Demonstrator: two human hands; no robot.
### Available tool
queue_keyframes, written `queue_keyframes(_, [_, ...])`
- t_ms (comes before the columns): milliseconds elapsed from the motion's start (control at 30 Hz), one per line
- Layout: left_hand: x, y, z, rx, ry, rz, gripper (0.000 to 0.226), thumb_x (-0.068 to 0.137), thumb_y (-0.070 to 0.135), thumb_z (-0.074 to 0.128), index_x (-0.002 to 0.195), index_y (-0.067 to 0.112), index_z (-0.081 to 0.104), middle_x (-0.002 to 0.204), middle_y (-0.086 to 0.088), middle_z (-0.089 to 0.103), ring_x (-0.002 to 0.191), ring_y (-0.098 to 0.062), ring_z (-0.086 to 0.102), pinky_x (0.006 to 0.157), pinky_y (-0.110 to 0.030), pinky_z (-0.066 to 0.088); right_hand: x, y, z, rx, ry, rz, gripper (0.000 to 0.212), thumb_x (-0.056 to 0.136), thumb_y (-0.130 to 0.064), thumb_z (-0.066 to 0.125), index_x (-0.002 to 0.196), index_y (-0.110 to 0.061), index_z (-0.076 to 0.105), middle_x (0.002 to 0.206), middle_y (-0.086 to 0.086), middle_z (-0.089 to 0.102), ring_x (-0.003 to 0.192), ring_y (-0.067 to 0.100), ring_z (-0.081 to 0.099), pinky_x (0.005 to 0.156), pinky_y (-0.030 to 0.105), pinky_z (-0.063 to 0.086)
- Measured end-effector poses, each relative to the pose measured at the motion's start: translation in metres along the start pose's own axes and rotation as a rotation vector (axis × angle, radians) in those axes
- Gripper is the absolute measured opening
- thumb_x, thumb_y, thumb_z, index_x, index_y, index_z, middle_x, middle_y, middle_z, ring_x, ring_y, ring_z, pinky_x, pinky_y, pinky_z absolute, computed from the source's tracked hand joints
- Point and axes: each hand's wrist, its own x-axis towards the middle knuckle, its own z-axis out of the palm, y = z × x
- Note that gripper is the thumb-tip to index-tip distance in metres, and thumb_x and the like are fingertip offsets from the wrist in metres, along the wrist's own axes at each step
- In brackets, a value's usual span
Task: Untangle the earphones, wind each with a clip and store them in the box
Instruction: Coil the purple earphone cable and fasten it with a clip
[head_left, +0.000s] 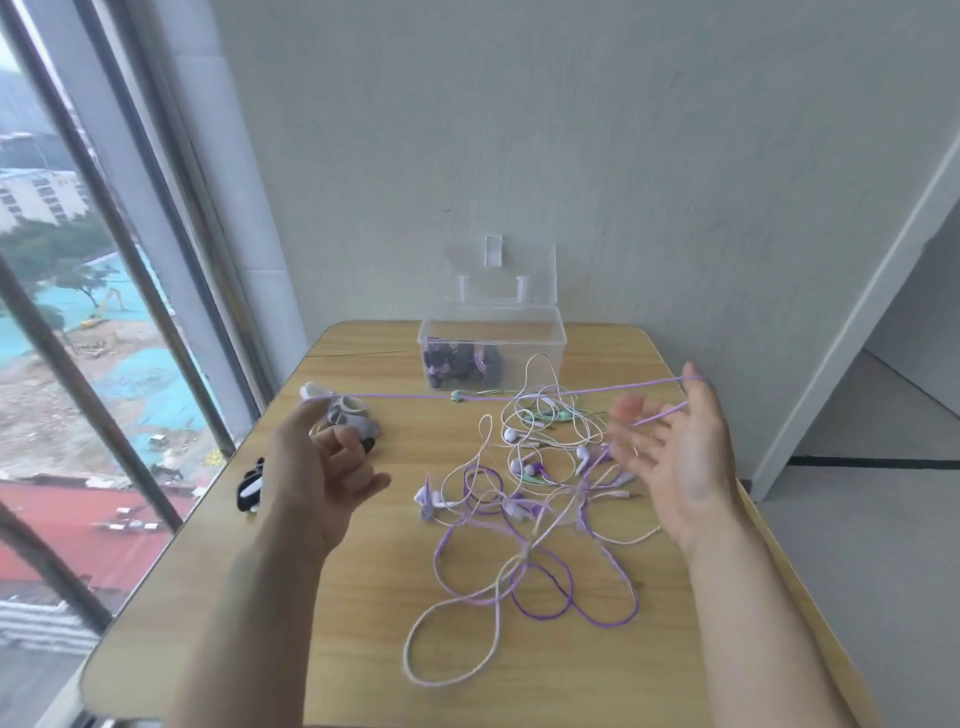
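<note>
Purple earphone cord (519, 397) stretched taut, long axis left-right, in front of clear box (491, 345). Left hand (317, 478) pinches one end between thumb and forefinger, other fingers curled. Right hand (675, 452) spread wide, cord looped over thumb, running back across fingertips. Tangled earphones (524, 499) on wooden table (363, 597), nearer than box.

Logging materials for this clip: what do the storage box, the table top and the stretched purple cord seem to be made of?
Storage box: clear, glossy hard plastic by the look; the contents and the wall show through it.
Table top: light wood or wood-look laminate, smooth; faint grain lines, so I cannot tell which.
Purple cord: thin and matte, possibly braided or rubbery; too fine to tell.
</note>
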Motion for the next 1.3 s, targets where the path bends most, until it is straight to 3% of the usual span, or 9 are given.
queue_keyframes(100, [0.001, -0.001, 0.001, 0.115, 0.002, 0.009, 0.042, 0.1, 0.037, 0.044, 0.063, 0.017, 0.042, 0.046, 0.005, 0.02, 0.038, -0.013, 0.016, 0.044, -0.023, 0.025, 0.0, -0.002, -0.005, -0.131, 0.039, -0.2, 0.053, 0.098, -0.063, 0.033, 0.086, -0.025, 0.069, 0.112, 0.001, 0.069, 0.121, 0.022, 0.06, 0.111, 0.047, 0.041])
queue_keyframes(233, [0.005, -0.009, 0.005, 0.449, -0.016, 0.09, 0.024, 0.099, 0.023, 0.051, 0.076, 0.014, 0.052, 0.051, 0.002, 0.036, 0.041, -0.015, 0.033, 0.051, -0.028, 0.042, -0.004, -0.001, 0.001, -0.249, -0.172, -0.292, 0.069, 0.087, -0.074, 0.027, 0.082, -0.029, 0.079, 0.118, 0.004, 0.071, 0.122, 0.019, 0.06, 0.112, 0.044, 0.04])
queue_keyframes(333, [0.004, -0.015, 0.005, 0.659, -0.044, 0.203, 0.009, 0.087, 0.009, 0.066, 0.092, 0.004, 0.062, 0.069, -0.006, 0.058, 0.06, -0.021, 0.053, 0.064, -0.034, 0.05, -0.017, -0.003, 0.01, -0.253, -0.35, -0.388, 0.051, 0.099, -0.048, 0.037, 0.09, -0.016, 0.076, 0.103, 0.003, 0.075, 0.11, 0.016, 0.068, 0.103, 0.037, 0.048])
queue_keyframes(400, [-0.002, -0.016, 0.006, 0.682, -0.093, 0.269, 0.032, 0.07, 0.017, 0.07, 0.102, 0.014, 0.065, 0.085, -0.007, 0.068, 0.076, -0.021, 0.063, 0.072, -0.034, 0.051, -0.03, -0.006, 0.014, -0.35, -0.464, -0.457, 0.023, 0.102, -0.015, 0.051, 0.096, -0.014, 0.073, 0.1, 0.001, 0.076, 0.104, 0.017, 0.07, 0.097, 0.036, 0.052])
queue_keyframes(500, [-0.011, -0.019, 0.009, 0.83, -0.28, 0.492, 0.052, 0.066, 0.023, 0.062, 0.117, 0.024, 0.063, 0.106, 0.006, 0.071, 0.102, -0.005, 0.064, 0.087, -0.03, 0.053, -0.04, -0.003, 0.019, -0.378, -0.6, -0.484, 0.033, 0.093, 0.018, 0.048, 0.104, -0.007, 0.066, 0.097, 0.009, 0.077, 0.096, 0.021, 0.073, 0.088, 0.033, 0.058])
queue_keyframes(767, [-0.033, -0.052, 0.035, 0.762, -0.877, 0.488, 0.024, 0.104, 0.021, 0.048, 0.118, 0.007, 0.061, 0.114, -0.01, 0.07, 0.115, -0.025, 0.064, 0.104, -0.042, 0.048, -0.049, 0.0, 0.031, -0.326, -0.686, -0.437, 0.017, 0.1, 0.005, 0.051, 0.102, -0.004, 0.066, 0.091, 0.013, 0.076, 0.062, 0.022, 0.064, 0.059, 0.024, 0.05])
queue_keyframes(933, [-0.028, -0.046, 0.028, 0.775, -0.576, 0.546, 0.029, 0.098, 0.033, 0.048, 0.087, 0.011, 0.063, 0.079, -0.003, 0.074, 0.087, -0.03, 0.07, 0.091, -0.052, 0.052, -0.033, 0.003, 0.016, -0.509, -0.452, -0.537, 0.029, 0.091, 0.0, 0.067, 0.106, -0.024, 0.068, 0.102, -0.008, 0.074, 0.077, 0.019, 0.069, 0.067, 0.023, 0.053])
queue_keyframes(1067, [-0.026, -0.032, 0.024, 0.457, -0.324, 0.474, 0.028, 0.106, 0.018, 0.045, 0.088, 0.001, 0.058, 0.074, -0.011, 0.07, 0.077, -0.035, 0.072, 0.077, -0.047, 0.059, -0.019, 0.016, 0.002, -0.864, -0.502, -0.353, 0.043, 0.08, -0.011, 0.081, 0.11, -0.038, 0.067, 0.103, -0.019, 0.069, 0.087, -0.011, 0.061, 0.082, 0.017, 0.049])
queue_keyframes(1300, [-0.014, -0.016, 0.003, 0.444, -0.096, 0.377, 0.02, 0.104, 0.009, 0.042, 0.105, -0.008, 0.052, 0.086, -0.02, 0.073, 0.069, -0.036, 0.072, 0.068, -0.042, 0.056, -0.007, 0.056, 0.012, -1.038, -0.504, -0.286, 0.024, 0.079, -0.024, 0.083, 0.101, -0.027, 0.074, 0.088, -0.012, 0.071, 0.086, -0.001, 0.063, 0.076, 0.017, 0.046])
